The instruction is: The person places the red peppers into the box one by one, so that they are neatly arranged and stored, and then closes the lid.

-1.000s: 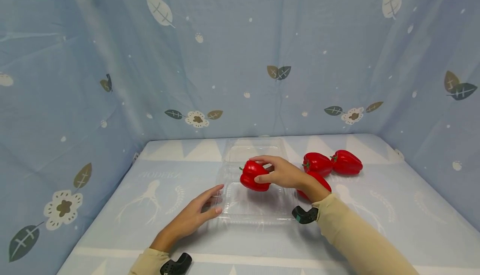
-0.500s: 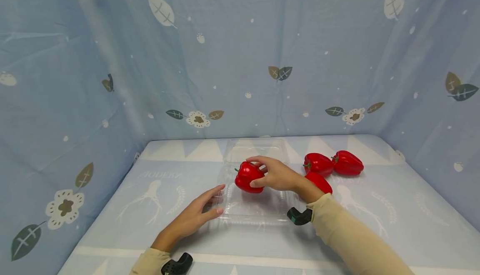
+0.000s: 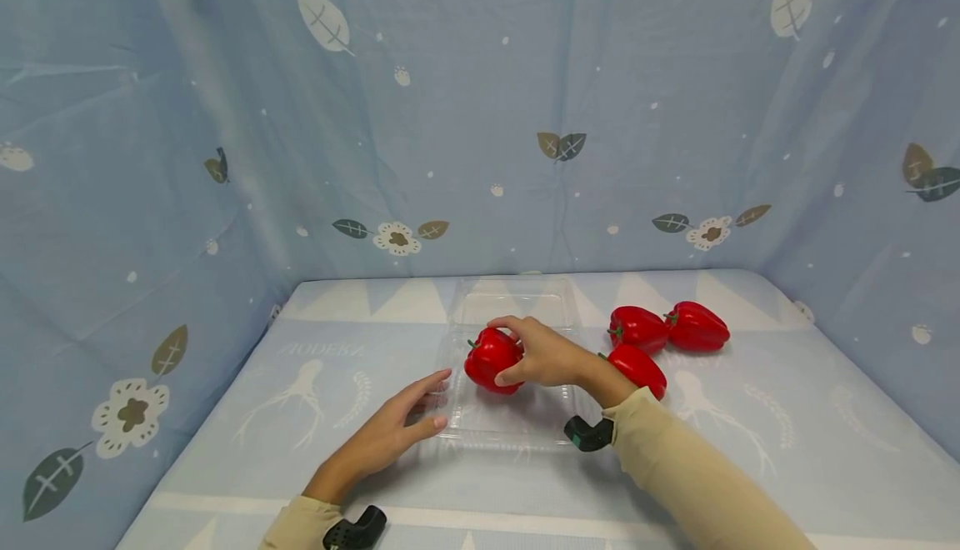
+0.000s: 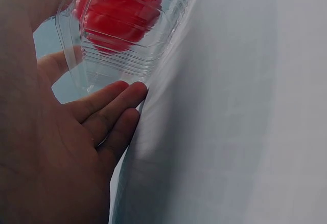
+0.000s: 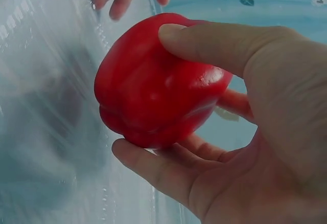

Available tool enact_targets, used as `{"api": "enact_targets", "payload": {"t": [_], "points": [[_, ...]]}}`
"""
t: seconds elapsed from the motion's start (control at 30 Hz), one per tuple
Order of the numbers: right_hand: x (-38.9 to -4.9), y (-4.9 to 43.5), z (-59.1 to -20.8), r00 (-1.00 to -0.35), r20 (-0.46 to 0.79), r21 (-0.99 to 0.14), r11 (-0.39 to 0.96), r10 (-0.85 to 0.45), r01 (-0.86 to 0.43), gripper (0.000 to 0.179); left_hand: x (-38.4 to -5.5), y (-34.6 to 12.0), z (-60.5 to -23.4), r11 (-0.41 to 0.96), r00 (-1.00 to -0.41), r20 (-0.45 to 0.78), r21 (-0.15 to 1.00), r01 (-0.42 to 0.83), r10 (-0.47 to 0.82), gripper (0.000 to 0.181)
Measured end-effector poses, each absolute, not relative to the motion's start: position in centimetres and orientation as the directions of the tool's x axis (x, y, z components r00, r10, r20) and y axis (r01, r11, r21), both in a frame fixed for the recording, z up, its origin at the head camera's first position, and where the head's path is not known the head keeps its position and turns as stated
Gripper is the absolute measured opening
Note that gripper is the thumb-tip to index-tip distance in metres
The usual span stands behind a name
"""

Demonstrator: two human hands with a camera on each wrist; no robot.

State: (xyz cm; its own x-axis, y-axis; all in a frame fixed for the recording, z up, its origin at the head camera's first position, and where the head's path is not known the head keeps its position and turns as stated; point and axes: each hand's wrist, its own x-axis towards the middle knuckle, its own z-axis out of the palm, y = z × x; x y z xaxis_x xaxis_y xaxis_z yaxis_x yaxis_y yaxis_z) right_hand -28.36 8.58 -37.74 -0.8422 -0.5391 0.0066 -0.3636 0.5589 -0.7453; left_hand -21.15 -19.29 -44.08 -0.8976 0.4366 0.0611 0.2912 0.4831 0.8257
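A red bell pepper (image 3: 491, 360) with a short green stem is held in my right hand (image 3: 546, 355), thumb on the near side and fingers round the far side. It sits over the left part of a clear plastic clamshell container (image 3: 517, 421), whose lid (image 3: 513, 304) lies folded back behind it. My left hand (image 3: 386, 429) is at the container's left side, fingers extended and thumb apart. In the left wrist view, its fingertips (image 4: 137, 88) are right at the clear wall, with the red pepper (image 4: 122, 17) showing through the plastic.
Right of the container lie several more red bell peppers: one at the back right (image 3: 696, 327), one beside it (image 3: 637, 329), and one nearer (image 3: 639, 369), close behind my right forearm. A patterned cloth (image 3: 300, 450) covers the table, and blue curtains (image 3: 480, 117) enclose its back and sides.
My right hand has carried the bell pepper left and slightly lower over the container. The left hand has stayed in place at the container's side.
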Motion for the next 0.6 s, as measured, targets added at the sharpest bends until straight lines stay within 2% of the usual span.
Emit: {"api": "enact_targets", "payload": {"t": [0.33,0.6], "points": [[-28.3,8.0,-37.5,-0.839,0.007,-0.713,0.586,-0.544,-0.386,0.080,-21.2,-19.3,-44.1,0.481,-0.902,0.058,0.830,0.281,0.428,0.065],[-28.4,7.4,-37.6,-0.840,-0.016,-0.614,0.669,-0.542,-0.419,0.080,-21.2,-19.2,-44.3,0.495,-0.908,0.051,0.825,0.273,0.416,0.065]]}}
